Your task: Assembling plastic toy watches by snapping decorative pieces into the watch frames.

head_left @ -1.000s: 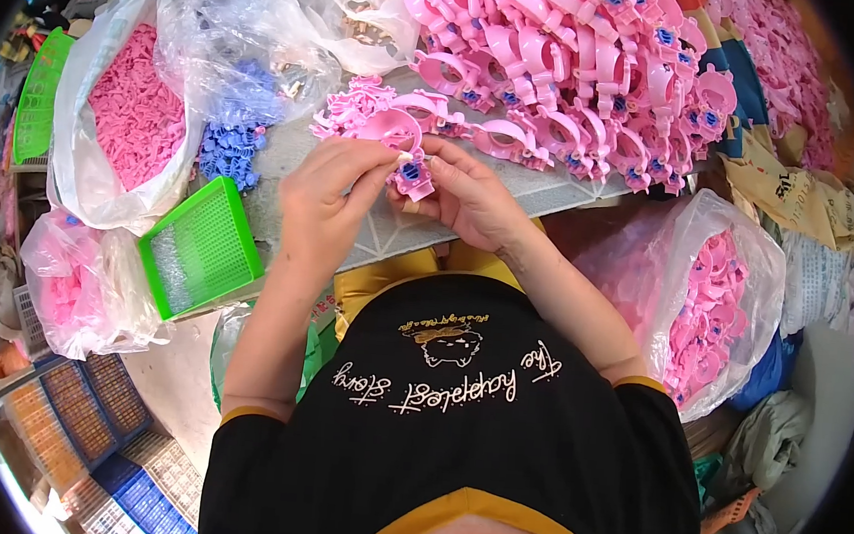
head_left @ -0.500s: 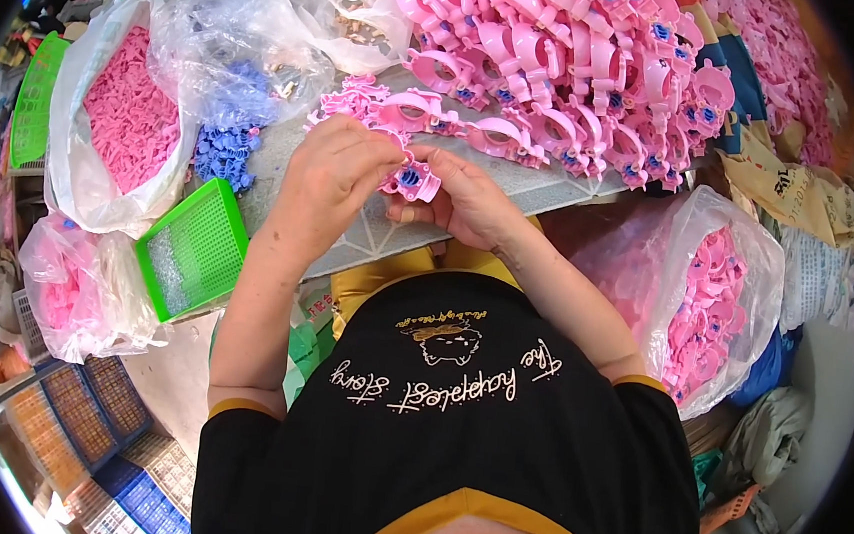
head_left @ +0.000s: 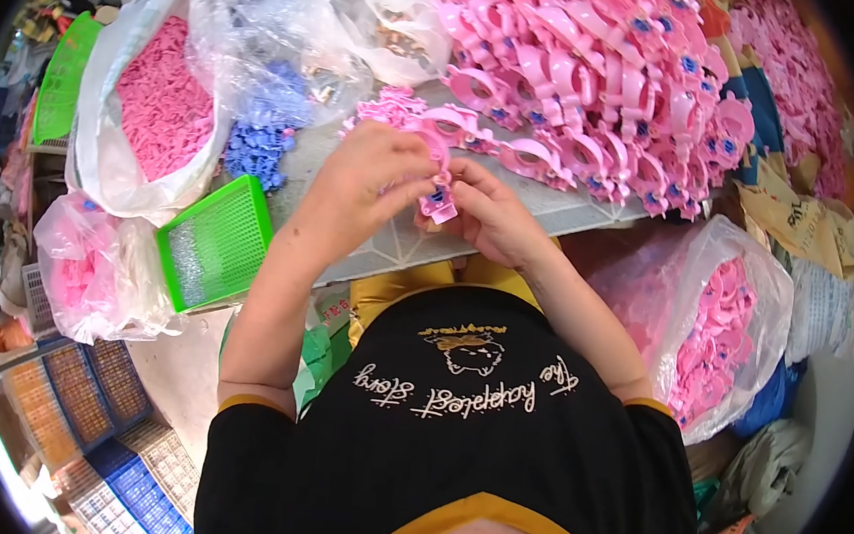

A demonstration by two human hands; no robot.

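Note:
Both hands meet over the table's near edge around one pink plastic ring-shaped piece (head_left: 440, 208) with a small dark blue part set in it. My left hand (head_left: 368, 184) pinches its upper, ringed side, fingers bent over it. From the right, my right hand (head_left: 492, 210) grips its lower end with thumb and fingers closed. Some of the piece is hidden behind the fingers. Just beyond the hands lie similar pink ring pieces (head_left: 531, 159) and a small heap of flat pink parts (head_left: 391, 107). Loose blue parts (head_left: 255, 153) are heaped to the left.
A large pile of pink pieces (head_left: 583, 68) covers the table's far right. Left stand an open bag of small pink parts (head_left: 165, 96) and a green basket (head_left: 238, 242) with tiny clear bits. A clear bag of finished-looking pink pieces (head_left: 717, 340) sits right of the table (head_left: 388, 249).
The pink piece has turned in my hands, its ring now upward and the blue part below. My fingers have shifted on it. The whole view has swung slightly, moving the table rightward in the picture.

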